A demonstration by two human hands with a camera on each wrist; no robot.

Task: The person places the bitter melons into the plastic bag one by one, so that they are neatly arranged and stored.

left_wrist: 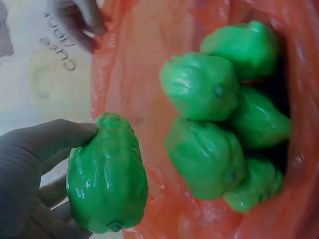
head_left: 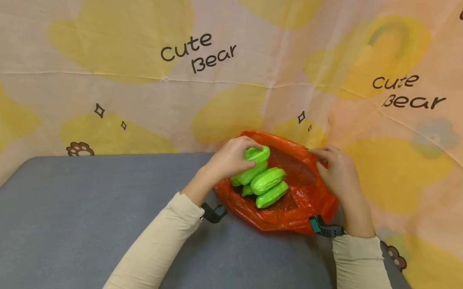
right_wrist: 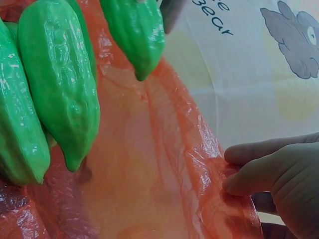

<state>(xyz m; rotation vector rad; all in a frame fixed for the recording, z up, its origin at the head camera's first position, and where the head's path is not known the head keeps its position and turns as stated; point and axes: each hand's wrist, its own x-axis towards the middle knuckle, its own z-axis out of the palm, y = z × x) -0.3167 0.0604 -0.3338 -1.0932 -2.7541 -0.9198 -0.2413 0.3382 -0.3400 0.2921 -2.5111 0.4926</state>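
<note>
My left hand (head_left: 232,159) grips a bright green, bumpy bitter melon (left_wrist: 107,181), thumb on one side and fingers beneath. That melon is at the far left part of the red plastic bag's (head_left: 274,221) open mouth, above the others. Inside the bag, several more green bitter melons (head_left: 269,180) lie piled together on its left side. On the right, my right hand (head_left: 337,170) pinches the bag's rim between thumb and fingers, holding that side up. The right wrist view shows the thin, see-through film (right_wrist: 199,184) at those fingertips.
The bag stands on a grey table (head_left: 84,217), near its back right corner. A printed cloth (head_left: 138,92) with yellow patches and lettering hangs behind the table and along its right side. Each wrist wears a dark strap (head_left: 214,212).
</note>
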